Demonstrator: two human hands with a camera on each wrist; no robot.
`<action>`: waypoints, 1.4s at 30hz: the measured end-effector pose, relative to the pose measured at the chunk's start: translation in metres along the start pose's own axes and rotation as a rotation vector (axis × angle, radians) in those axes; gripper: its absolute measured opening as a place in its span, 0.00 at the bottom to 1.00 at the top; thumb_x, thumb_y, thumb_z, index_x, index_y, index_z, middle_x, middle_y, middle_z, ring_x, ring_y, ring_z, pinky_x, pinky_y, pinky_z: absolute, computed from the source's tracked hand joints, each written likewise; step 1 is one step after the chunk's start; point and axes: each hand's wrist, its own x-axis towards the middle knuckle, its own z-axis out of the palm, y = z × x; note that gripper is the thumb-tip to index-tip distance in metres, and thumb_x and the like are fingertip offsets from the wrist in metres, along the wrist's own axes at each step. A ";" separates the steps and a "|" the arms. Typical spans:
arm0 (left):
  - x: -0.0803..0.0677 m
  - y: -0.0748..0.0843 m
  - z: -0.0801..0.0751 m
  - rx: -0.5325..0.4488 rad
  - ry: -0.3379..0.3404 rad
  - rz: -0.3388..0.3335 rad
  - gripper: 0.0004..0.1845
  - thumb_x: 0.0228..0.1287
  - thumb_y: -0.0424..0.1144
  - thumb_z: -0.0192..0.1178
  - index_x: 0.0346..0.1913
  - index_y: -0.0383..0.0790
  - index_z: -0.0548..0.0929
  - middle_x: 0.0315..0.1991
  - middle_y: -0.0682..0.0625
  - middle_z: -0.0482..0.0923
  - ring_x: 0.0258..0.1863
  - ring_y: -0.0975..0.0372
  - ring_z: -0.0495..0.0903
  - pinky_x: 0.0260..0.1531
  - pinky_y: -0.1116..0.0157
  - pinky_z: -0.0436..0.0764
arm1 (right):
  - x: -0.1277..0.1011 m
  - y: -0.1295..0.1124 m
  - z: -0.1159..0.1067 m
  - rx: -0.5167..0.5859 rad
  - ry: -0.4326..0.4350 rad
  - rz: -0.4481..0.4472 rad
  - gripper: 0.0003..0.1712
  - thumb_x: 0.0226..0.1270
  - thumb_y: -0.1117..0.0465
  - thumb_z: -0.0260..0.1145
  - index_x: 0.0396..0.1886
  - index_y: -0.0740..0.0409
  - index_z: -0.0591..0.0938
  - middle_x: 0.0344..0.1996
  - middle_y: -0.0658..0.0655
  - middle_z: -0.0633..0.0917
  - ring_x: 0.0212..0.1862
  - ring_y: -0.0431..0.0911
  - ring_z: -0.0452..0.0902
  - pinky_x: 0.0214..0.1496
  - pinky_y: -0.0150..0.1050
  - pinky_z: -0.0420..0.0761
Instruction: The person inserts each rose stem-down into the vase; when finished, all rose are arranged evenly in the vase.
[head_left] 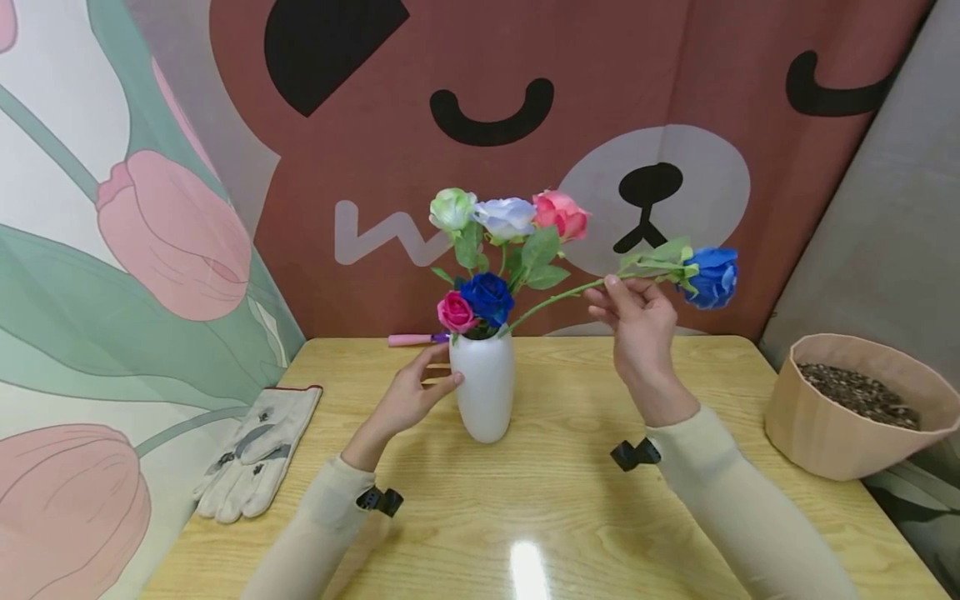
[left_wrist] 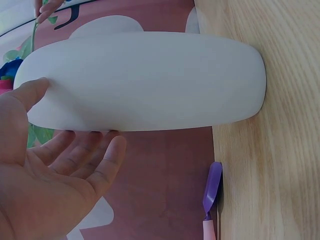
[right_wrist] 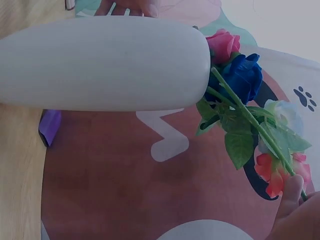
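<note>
Head view: a white ceramic vase (head_left: 486,387) stands upright near the middle of the wooden bench (head_left: 555,517) and already carries five artificial roses, a pale green (head_left: 452,208), a pale blue (head_left: 506,217) and a salmon-pink one (head_left: 561,214) on tall stems, with a magenta (head_left: 456,312) and a deep blue one (head_left: 488,297) low at the mouth. The left hand (head_left: 411,392) steadies the vase, thumb and fingers loosely extended against its left wall. The right hand (head_left: 637,321) pinches the stem of a sixth flower, a bright blue rose (head_left: 712,277), held slanted with its bloom well out to the right and its stem foot at the vase mouth; whether the foot is already inside cannot be told. Judged from this, five flowers are placed and the sixth is only partly seated. A pair of work gloves (head_left: 255,454), a pink-handled tool (head_left: 416,339) and a tan pot of soil (head_left: 851,404) lie apart from the work. Left wrist view: the open palm and fingers (left_wrist: 100,160) lie along the vase wall, the thumb touching it; the tool's purple end (left_wrist: 212,187) rests on the bench beyond. Right wrist view: the green stem (right_wrist: 250,117) runs from the fingertips (right_wrist: 290,195) to the vase mouth among the other blooms.
</note>
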 end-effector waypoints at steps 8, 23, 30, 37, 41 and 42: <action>0.000 -0.001 0.000 0.001 0.004 -0.009 0.31 0.72 0.44 0.60 0.74 0.44 0.65 0.67 0.37 0.72 0.63 0.42 0.77 0.59 0.45 0.80 | -0.001 0.007 0.009 -0.032 0.004 -0.037 0.10 0.65 0.64 0.70 0.38 0.59 0.76 0.29 0.53 0.89 0.30 0.43 0.89 0.31 0.33 0.87; 0.003 -0.007 0.001 0.004 0.004 -0.013 0.31 0.72 0.43 0.60 0.74 0.43 0.65 0.67 0.37 0.72 0.62 0.42 0.77 0.58 0.46 0.81 | -0.017 0.031 0.022 -0.186 -0.144 -0.103 0.06 0.68 0.63 0.68 0.37 0.60 0.79 0.28 0.52 0.89 0.31 0.43 0.89 0.33 0.37 0.88; 0.012 -0.033 0.005 0.016 0.024 0.000 0.32 0.71 0.45 0.61 0.75 0.47 0.64 0.67 0.39 0.73 0.62 0.44 0.78 0.57 0.46 0.82 | -0.025 0.044 0.031 -0.295 -0.217 -0.048 0.09 0.68 0.60 0.69 0.40 0.61 0.80 0.30 0.48 0.89 0.34 0.43 0.89 0.36 0.37 0.88; 0.012 -0.036 0.004 0.003 0.024 0.013 0.31 0.70 0.50 0.62 0.72 0.55 0.67 0.65 0.44 0.75 0.61 0.47 0.79 0.55 0.48 0.83 | -0.026 0.059 0.035 -0.397 -0.265 0.029 0.14 0.68 0.59 0.69 0.44 0.66 0.81 0.30 0.47 0.89 0.35 0.44 0.89 0.39 0.37 0.89; 0.012 -0.036 0.003 0.009 0.024 0.016 0.31 0.69 0.52 0.62 0.72 0.56 0.67 0.65 0.44 0.75 0.60 0.47 0.80 0.55 0.49 0.84 | -0.026 0.063 0.036 -0.418 -0.295 0.048 0.15 0.69 0.59 0.68 0.46 0.68 0.81 0.29 0.47 0.89 0.36 0.45 0.89 0.41 0.38 0.89; 0.012 -0.036 0.003 0.011 0.024 0.017 0.31 0.70 0.52 0.62 0.72 0.56 0.67 0.65 0.44 0.75 0.60 0.47 0.80 0.55 0.49 0.84 | -0.026 0.063 0.036 -0.417 -0.298 0.049 0.16 0.70 0.59 0.67 0.47 0.68 0.80 0.30 0.47 0.89 0.36 0.44 0.89 0.41 0.38 0.89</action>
